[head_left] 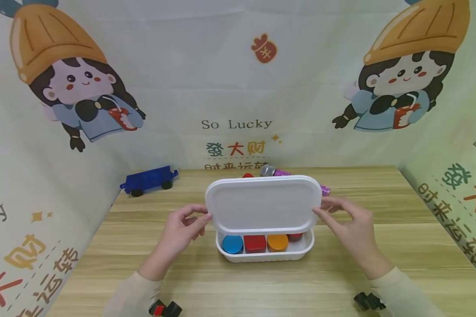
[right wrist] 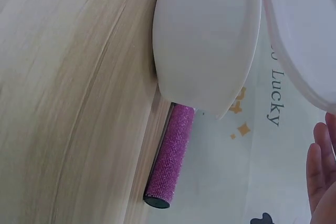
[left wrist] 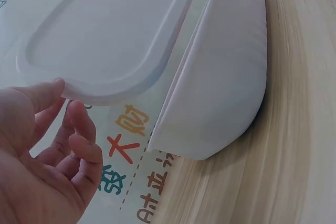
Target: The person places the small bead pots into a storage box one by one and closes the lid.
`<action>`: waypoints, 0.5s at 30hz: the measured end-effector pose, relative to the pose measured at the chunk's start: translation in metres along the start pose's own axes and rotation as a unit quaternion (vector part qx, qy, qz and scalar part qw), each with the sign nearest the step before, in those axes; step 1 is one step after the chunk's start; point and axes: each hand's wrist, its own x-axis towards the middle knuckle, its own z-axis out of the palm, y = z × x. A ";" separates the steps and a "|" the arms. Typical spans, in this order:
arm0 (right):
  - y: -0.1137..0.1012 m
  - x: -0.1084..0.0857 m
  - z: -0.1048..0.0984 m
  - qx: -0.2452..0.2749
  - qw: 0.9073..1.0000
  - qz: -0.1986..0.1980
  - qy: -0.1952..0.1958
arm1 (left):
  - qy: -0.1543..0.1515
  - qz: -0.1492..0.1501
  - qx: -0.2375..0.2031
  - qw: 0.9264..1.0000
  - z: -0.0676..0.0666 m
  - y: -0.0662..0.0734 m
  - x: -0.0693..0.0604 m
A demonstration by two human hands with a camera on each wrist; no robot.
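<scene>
A white oval lid point(head_left: 263, 204) is tilted up above a white oblong container point(head_left: 265, 257) on the table. My left hand point(head_left: 182, 226) pinches the lid's left end between thumb and fingers; the left wrist view shows the lid point(left wrist: 110, 30) apart from the container's rim there. At the opposite end, my right hand point(head_left: 351, 222) pinches the lid's right edge. Inside the container sit a blue round piece point(head_left: 232, 244), a red rectangular block point(head_left: 254, 243), an orange round piece point(head_left: 277, 242) and a partly covered red piece point(head_left: 295, 237). The lid hides the container's back part.
Behind the lid lies a microphone with a purple glittery handle point(right wrist: 170, 156), partly hidden in the head view. A red object point(head_left: 247, 175) peeks over the lid. At the back left stands a blue toy wagon point(head_left: 148, 180). A printed cloth point(head_left: 238, 88) surrounds the wooden table.
</scene>
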 end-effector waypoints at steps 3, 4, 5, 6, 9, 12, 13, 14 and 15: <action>-0.001 0.000 0.001 0.012 1.000 0.024 0.004 | -0.004 -0.017 0.000 1.000 0.002 0.001 0.000; -0.002 0.000 0.001 0.013 0.999 0.032 0.003 | -0.005 -0.019 0.000 1.000 0.002 0.000 0.000; -0.002 -0.001 0.001 0.011 0.999 0.042 -0.002 | -0.005 -0.018 -0.001 1.000 0.003 0.000 0.000; -0.002 -0.001 0.001 0.007 0.998 0.055 -0.009 | -0.005 -0.018 -0.003 1.000 0.004 -0.001 0.001; -0.002 -0.002 0.001 -0.011 0.992 0.111 -0.053 | -0.001 -0.014 -0.009 1.000 0.007 -0.004 0.002; 0.000 -0.002 0.000 -0.034 0.977 0.175 -0.118 | 0.002 -0.012 0.007 1.000 0.009 -0.009 0.003; 0.001 -0.002 0.000 -0.040 0.971 0.192 -0.139 | 0.002 -0.014 0.017 1.000 0.010 -0.010 0.003; 0.002 -0.003 0.000 -0.046 0.965 0.204 -0.159 | 0.000 -0.014 0.026 1.000 0.011 -0.011 0.003; 0.004 -0.003 0.000 -0.050 0.960 0.213 -0.176 | -0.001 -0.016 0.036 0.999 0.011 -0.012 0.003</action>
